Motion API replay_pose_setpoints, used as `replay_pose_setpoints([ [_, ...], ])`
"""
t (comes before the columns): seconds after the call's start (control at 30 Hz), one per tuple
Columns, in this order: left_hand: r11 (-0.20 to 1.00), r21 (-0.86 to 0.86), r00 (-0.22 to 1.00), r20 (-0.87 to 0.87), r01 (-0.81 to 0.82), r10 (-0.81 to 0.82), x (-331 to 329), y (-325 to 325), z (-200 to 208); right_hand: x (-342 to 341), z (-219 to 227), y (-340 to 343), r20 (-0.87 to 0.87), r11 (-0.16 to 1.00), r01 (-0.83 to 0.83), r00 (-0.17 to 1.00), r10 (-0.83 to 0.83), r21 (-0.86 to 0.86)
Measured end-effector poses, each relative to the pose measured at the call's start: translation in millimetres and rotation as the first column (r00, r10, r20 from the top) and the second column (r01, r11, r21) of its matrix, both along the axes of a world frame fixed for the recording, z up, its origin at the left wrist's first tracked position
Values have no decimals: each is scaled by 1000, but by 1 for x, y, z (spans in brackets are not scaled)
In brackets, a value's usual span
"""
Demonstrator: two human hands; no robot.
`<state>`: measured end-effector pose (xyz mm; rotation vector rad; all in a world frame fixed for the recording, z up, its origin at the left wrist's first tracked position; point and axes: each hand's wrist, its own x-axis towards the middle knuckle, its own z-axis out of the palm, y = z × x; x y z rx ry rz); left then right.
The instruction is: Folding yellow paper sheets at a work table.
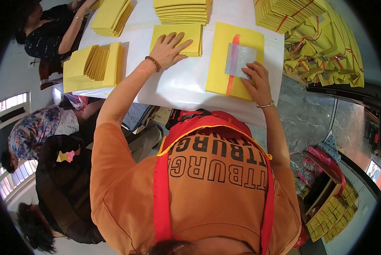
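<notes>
My left hand (168, 52) lies flat with its fingers spread on a small stack of folded yellow paper (195, 47). To its right lies a larger yellow paper pile (218, 53) with a red-orange stripe (230, 86) running down its middle. Across that stripe rests a translucent, silvery-lilac rectangular piece (240, 57). Over the right edge of this piece is my right hand (258, 83), its fingers bent and the thumb held apart from them. The fingertips touch the piece or the paper below; I see nothing gripped.
Further yellow paper stacks stand on the white-covered table (173, 91), including a fanned one (95, 68) at the left. Tied yellow bundles (326, 46) are heaped at the far right. Several people are at the left, one (46, 36) by the table. Yellow packets (334, 212) hang lower right.
</notes>
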<state>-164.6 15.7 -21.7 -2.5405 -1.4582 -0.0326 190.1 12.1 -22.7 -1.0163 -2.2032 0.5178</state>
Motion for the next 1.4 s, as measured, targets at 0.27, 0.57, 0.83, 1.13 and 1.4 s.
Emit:
replay_pose_setpoints([
  [0.27, 981, 131, 880, 438, 140, -184, 65, -19, 22, 1, -4, 2, -12, 1000, -3, 1000, 3, -24],
  [0.57, 903, -137, 808, 515, 407, -286, 110, -48, 31, 1, -8, 4, -76, 995, -10, 997, 2, -104],
  [0.83, 885, -165, 723, 649, 435, -235, 116, -46, 36, 5, -12, 4, -127, 980, -33, 992, 9, -194],
  [1.13, 859, -349, 714, 700, 375, -27, 118, -40, 39, 16, -13, 8, -205, 921, -140, 976, 67, -363],
  [1.4, 701, -633, 635, 697, 328, 333, 115, -30, 43, 18, -7, 11, -377, 812, -264, 924, 59, -520],
])
